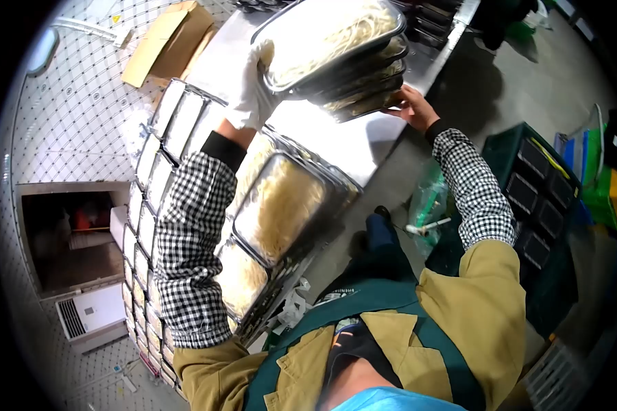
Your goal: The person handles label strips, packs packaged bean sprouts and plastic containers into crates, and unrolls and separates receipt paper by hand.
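Observation:
I hold a stack of black plastic trays of noodles (336, 58) between both hands over the metal table. The top tray shows pale noodle strands, with glare across part of it. My left hand (252, 88), in a white glove, grips the near left side of the stack, its thumb at the top tray's rim. My right hand (414, 108), bare, has its fingers at the lower right corner of the stack; its fingertips are partly hidden beneath. Below my left hand, more noodle trays (281, 202) stand stacked along the table.
A tall wall of stacked trays (144, 233) rises at the left. An opened cardboard box (164, 41) lies beyond it. The metal table (363, 147) ends on the right. A dark green crate (497, 147) holding black trays stands to my right, near a green plastic bag (428, 198).

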The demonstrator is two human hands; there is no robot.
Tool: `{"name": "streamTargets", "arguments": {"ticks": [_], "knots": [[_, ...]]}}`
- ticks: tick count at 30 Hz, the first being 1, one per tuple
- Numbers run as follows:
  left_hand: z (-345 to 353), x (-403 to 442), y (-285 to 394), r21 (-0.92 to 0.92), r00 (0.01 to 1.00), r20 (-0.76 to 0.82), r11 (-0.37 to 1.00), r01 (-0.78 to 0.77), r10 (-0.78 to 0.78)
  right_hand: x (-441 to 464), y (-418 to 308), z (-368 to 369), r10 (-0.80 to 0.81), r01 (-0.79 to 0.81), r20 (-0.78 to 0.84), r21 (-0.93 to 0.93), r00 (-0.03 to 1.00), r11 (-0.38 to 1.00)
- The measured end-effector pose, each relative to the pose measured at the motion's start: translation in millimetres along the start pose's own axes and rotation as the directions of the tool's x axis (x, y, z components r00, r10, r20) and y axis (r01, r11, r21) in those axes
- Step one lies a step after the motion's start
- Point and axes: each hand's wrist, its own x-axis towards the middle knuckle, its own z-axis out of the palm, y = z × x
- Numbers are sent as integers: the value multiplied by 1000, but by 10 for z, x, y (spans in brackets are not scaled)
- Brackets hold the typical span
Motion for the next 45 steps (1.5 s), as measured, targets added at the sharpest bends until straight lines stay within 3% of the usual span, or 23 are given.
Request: {"name": "streamTargets", "arguments": {"ticks": [3,5,7,8,13,16,19,20,21,22,23,24,25,27,29,31,33,35,37,39,41,44,45], "knots": [[-112,61,1,47,949,-304,993,104,-85,426,248,7,86,-86,24,-1,996,996],[-179,23,-10,100,898,-439,992,79,-27,670,402,-46,156,-151,54,-75,986,986],[-381,34,87,214,842,-533,949,232,-85,916,592,-74,185,-175,78,-121,980,977],[-423,23,95,156,838,-516,942,296,-178,1027,687,-90,208,-195,91,-135,974,972],[-639,32,67,111,880,-461,976,189,-118,1415,1018,186,243,-228,93,-146,966,963],[-880,152,111,174,838,-541,966,190,-68,1830,1371,221,247,-226,116,-171,962,959],[-1361,198,6,107,804,-591,981,160,-67,1842,1421,231,337,-258,169,-370,926,892],[-1443,194,-18,57,772,-630,987,149,-80,1864,1396,255,386,-306,83,-468,919,829],[-1467,225,-17,8,741,-665,991,133,-94,1909,1356,235,217,-83,94,-724,972,685],[-1485,256,1,-43,729,-675,993,114,-113,1933,1298,184,54,123,161,-895,985,428],[-1505,278,-10,-12,743,-661,992,124,-101,1973,1250,145,-78,282,275,-954,958,99],[-1498,244,-16,19,759,-645,991,133,-90,1971,1162,157,-214,244,207,-956,955,165],[-1490,252,-17,51,775,-628,989,138,-76,1985,968,298,-159,61,-40,-811,986,582],[-1431,215,-26,71,761,-645,985,155,-73,1778,621,633,-130,112,14,-599,991,793],[-1397,244,-10,99,747,-661,980,173,-65,1764,464,920,-100,116,59,-536,993,836],[-1501,286,-46,80,736,-671,978,192,-90,1864,360,1046,-15,130,156,-760,988,637],[-1628,312,-42,105,714,-691,961,257,-115,1947,420,1080,109,10,106,-762,988,648],[-1596,294,-79,1,719,-664,962,275,-205,1988,486,1031,132,-28,96,-694,987,719],[-1652,324,-132,47,729,-675,980,195,-113,1974,443,1021,112,-45,82,-575,990,817],[-1740,356,-191,169,744,-667,963,211,-47,1844,390,1075,58,-34,51,-389,997,920],[-1790,357,-225,210,792,-610,957,199,-31,1715,224,1256,84,-19,134,-430,987,902],[-992,217,-16,86,712,-670,931,355,-210,1625,50,1444,26,38,126,-480,992,876],[-917,216,-64,146,655,-745,925,350,-130,1637,12,1467,15,54,136,-486,991,872]]}}
